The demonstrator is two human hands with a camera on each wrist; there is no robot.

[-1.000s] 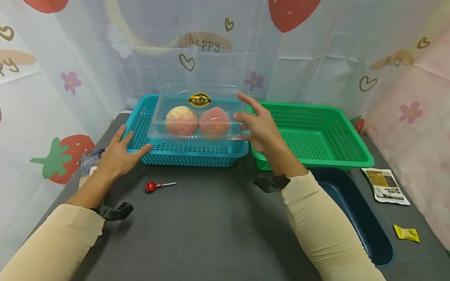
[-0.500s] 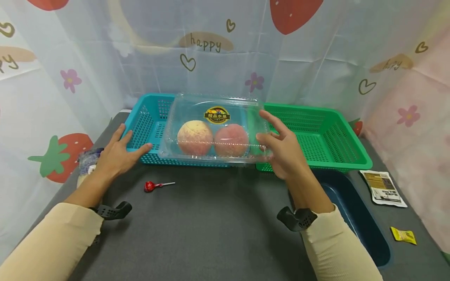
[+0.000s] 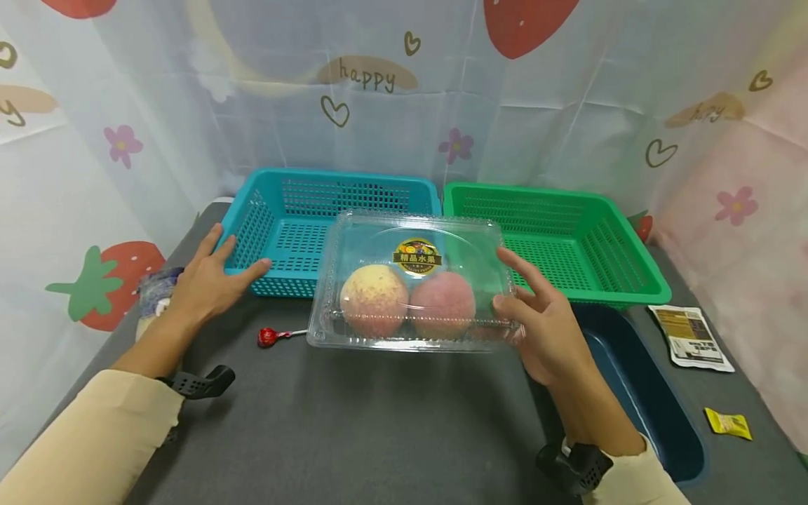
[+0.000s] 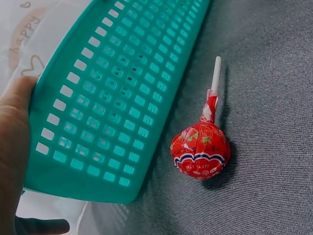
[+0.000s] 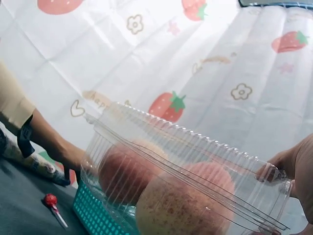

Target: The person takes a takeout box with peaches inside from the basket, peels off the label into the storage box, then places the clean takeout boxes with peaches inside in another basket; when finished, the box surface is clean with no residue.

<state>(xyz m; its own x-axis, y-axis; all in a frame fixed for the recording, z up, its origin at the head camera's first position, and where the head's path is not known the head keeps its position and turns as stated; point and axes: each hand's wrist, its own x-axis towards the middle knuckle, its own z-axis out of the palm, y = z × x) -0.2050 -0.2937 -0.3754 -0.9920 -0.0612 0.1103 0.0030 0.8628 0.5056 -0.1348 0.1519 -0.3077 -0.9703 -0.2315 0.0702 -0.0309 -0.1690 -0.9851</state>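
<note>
Clear plastic clamshell box [image 3: 413,284], with two peaches [image 3: 374,300] side by side inside, hangs level above the gray worktop [image 3: 379,435], before the baskets. The right hand [image 3: 550,326] pinches its right edge, probably to keep the lid and label [image 3: 416,257] uncovered. The left hand [image 3: 205,284], fingers spread, rests on the blue basket's [image 3: 284,287] near left corner, seemingly steadying it. A red lollipop [image 3: 268,337] lies under the box's left side, the closest obstacle. Beside the blue basket, a green basket [image 3: 628,256] lines the worktop's far edge; nearer stands a navy tray [image 3: 656,400]. By the right edge lie a sachet [image 3: 691,337] and a yellow-wrapped sweet [image 3: 728,423].
</note>
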